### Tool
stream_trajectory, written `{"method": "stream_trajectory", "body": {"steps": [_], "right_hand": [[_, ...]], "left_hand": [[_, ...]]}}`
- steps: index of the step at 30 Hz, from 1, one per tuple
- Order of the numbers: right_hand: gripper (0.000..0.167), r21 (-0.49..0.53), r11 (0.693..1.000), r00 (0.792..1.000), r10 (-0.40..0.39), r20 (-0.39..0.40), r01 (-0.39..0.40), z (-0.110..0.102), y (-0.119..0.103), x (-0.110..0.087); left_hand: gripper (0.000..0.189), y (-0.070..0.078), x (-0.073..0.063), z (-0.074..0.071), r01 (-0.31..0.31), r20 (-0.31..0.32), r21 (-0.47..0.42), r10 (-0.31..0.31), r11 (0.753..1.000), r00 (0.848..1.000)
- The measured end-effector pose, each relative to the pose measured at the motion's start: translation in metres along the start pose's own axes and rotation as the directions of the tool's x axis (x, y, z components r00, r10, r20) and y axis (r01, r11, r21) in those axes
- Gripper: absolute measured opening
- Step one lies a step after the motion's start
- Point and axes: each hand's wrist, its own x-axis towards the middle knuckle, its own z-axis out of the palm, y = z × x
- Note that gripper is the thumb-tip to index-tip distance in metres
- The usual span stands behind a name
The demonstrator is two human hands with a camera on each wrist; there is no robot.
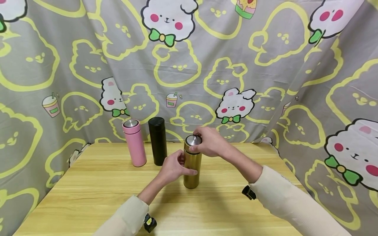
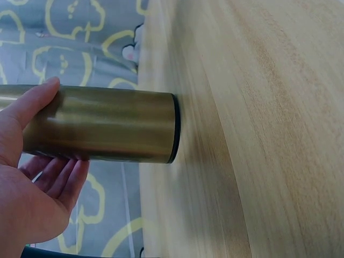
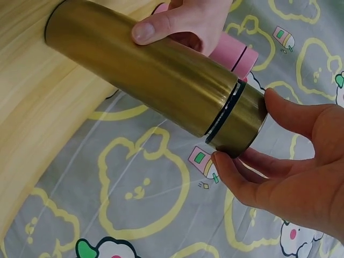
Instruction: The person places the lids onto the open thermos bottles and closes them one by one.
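A gold thermos flask (image 1: 192, 180) stands upright on the wooden table. My left hand (image 1: 173, 166) grips its body from the left, thumb across the front. In the left wrist view the fingers (image 2: 70, 180) curl under the gold body, whose base has a black rim. From the right, my right hand (image 1: 211, 141) holds the gold lid (image 3: 242, 123) with its silver top, thumb on one side and fingertips on the other. Between lid and body runs a dark band (image 3: 224, 111), plain in the right wrist view.
Left of the gold flask, a black flask (image 1: 157, 144) and a pink flask (image 1: 136, 147) with a silver top stand upright side by side. Behind the table (image 1: 88, 193) hangs a grey patterned curtain (image 1: 177, 78), which also runs down both sides.
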Motion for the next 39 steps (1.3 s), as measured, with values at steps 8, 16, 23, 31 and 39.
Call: {"method": "stream_trajectory", "body": {"steps": [8,16,23,31,39], "right_hand": [[0.035,-0.019,1.000,1.000,-0.017,0.001,0.017,0.0000,-0.0012,-0.0020],[0.051,-0.010,1.000,1.000,0.013,0.005,-0.013,0.0000,-0.0014,-0.0013],[0.052,0.011,1.000,1.000,-0.002,0.006,0.001,0.0033,-0.0004,-0.0020],[0.049,0.007,0.999,0.999,-0.051,0.007,0.051,0.0029,0.0035,-0.0018],[0.051,0.038,0.996,0.996,-0.080,0.041,0.078,-0.0005,0.0061,0.0007]], "left_hand": [[0.057,0.0004,-0.0005,0.0002,0.005,0.001,0.008,-0.005,1.000,1.000],[0.057,0.0006,-0.0012,-0.0012,0.014,0.001,0.003,-0.014,1.000,1.000],[0.057,0.0005,-0.0012,-0.0008,0.009,0.010,-0.009,-0.009,1.000,1.000],[0.057,-0.0008,0.0000,0.0004,0.004,0.009,-0.010,-0.003,1.000,1.000],[0.056,-0.0013,0.0024,-0.0023,-0.009,0.025,0.003,0.009,1.000,1.000]]}}
